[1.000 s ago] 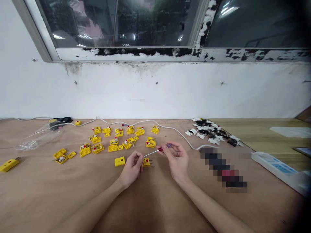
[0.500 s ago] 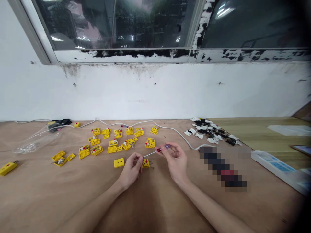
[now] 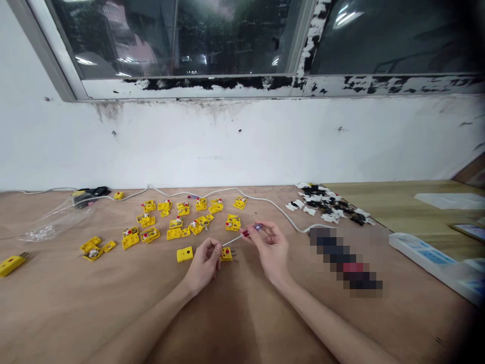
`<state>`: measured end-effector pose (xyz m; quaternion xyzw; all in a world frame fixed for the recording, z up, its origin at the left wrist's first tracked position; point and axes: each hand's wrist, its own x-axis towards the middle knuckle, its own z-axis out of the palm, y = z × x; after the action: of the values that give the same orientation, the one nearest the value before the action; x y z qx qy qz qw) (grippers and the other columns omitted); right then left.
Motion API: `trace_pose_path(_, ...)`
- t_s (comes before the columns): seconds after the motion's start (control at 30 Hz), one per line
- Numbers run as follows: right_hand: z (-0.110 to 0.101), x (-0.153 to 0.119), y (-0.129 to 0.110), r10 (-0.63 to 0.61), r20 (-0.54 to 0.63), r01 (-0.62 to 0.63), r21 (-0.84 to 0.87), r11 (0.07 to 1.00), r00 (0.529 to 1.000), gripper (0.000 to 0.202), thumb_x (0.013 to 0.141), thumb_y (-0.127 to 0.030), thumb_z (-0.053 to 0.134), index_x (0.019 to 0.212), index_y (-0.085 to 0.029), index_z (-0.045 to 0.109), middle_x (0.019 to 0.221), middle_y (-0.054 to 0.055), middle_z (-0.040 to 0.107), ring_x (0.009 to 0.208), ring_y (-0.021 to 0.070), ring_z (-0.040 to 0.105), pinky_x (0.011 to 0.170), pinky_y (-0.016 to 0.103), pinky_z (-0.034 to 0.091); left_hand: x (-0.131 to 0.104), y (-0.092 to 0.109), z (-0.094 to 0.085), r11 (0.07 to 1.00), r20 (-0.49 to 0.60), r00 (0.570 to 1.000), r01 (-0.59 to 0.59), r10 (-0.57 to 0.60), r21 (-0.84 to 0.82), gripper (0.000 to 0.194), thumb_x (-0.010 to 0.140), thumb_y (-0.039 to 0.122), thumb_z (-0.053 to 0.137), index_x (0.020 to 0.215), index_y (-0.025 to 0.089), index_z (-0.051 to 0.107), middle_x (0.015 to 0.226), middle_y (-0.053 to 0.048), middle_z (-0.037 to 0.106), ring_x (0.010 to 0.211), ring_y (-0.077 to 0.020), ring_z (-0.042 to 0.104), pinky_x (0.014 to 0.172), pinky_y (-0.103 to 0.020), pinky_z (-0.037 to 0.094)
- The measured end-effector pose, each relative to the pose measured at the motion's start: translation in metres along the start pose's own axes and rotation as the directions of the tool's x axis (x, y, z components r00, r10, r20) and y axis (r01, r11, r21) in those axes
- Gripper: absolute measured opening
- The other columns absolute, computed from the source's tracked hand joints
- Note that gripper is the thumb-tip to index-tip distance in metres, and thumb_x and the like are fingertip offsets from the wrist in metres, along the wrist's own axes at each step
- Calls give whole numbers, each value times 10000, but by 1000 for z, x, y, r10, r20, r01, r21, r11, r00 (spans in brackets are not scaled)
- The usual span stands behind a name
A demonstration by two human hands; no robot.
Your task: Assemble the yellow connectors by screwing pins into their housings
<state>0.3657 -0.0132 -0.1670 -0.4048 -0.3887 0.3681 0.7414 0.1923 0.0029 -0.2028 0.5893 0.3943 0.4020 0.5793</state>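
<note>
In my right hand (image 3: pixel 273 248) is a small screwdriver (image 3: pixel 250 232), its red and clear handle pinched by the fingers and its thin shaft slanting down to the left. The screwdriver's tip meets the thumb and forefinger of my left hand (image 3: pixel 203 262), which is closed in a pinch. Whatever those fingertips hold is too small to make out. Just right of the left fingertips is an open yellow plug half (image 3: pixel 226 254) with a red dot and two metal pins, partly covered by that hand. A yellow cover (image 3: pixel 185 254) lies left of the hand.
Several opened yellow plugs (image 3: pixel 150 234) are spread behind my hands. One closed yellow plug (image 3: pixel 12 264) sits far left, near a clear bag (image 3: pixel 56 222). A white cable (image 3: pixel 282 212) runs along the back. Black and white pieces (image 3: pixel 329 202) and a power strip (image 3: pixel 420 253) lie right.
The whole view has shifted very slightly. Both hands and the screwdriver keep almost the same pose, with the tip still at the left fingertips.
</note>
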Motion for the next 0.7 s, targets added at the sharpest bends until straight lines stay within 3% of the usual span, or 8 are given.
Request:
trace_pose_path(0.3,-1,-1,-1,-5,-5,5,-3,1000,1000,380,692,-383,871,944,-210,646,897,36,724,730,235,747,714,418,663,-3,6,3,999,20,999,29,-29,15,485,859,673,553,856,191,501,530,88,418,411,-57,312,390,-167,245)
trace_pose_path(0.4,-2,1,-2,-10,-7,9,-23,1000,1000,385,692,-391,870,948,-206,649,873,36,731,742,246,750,713,419,661,-4,10,-1,997,-29,999,-35,37,66,472,885,641,547,937,173,587,601,60,450,503,-77,372,472,-189,281)
trace_pose_path(0.47,-4,3,-2,-24,-14,23,-47,999,1000,386,698,-400,864,956,-200,658,853,34,736,745,248,751,718,414,656,-4,12,-8,972,-52,989,-123,135,198,435,930,584,508,1047,180,619,679,28,515,579,-108,444,537,-215,341)
trace_pose_path(0.53,-6,5,-3,-53,-15,51,-90,995,998,380,714,-400,853,980,-196,673,835,30,743,740,238,750,727,400,646,-3,13,-18,868,1,961,-249,276,430,363,942,497,525,1108,192,631,812,-20,592,717,-153,534,657,-261,415)
trace_pose_path(0.6,-8,6,-2,-86,-3,84,-139,987,996,370,730,-393,842,1003,-196,687,829,32,751,736,226,746,729,381,636,-2,13,-25,669,117,915,-365,386,648,352,887,445,617,1146,208,641,992,-66,632,933,-223,570,835,-345,437)
trace_pose_path(0.7,-8,5,-1,-111,25,113,-177,978,994,348,741,-378,832,1011,-202,702,836,36,759,731,213,740,719,358,625,1,12,-31,453,231,889,-407,395,793,397,829,446,688,1165,236,658,1118,-81,635,1095,-288,527,967,-443,379)
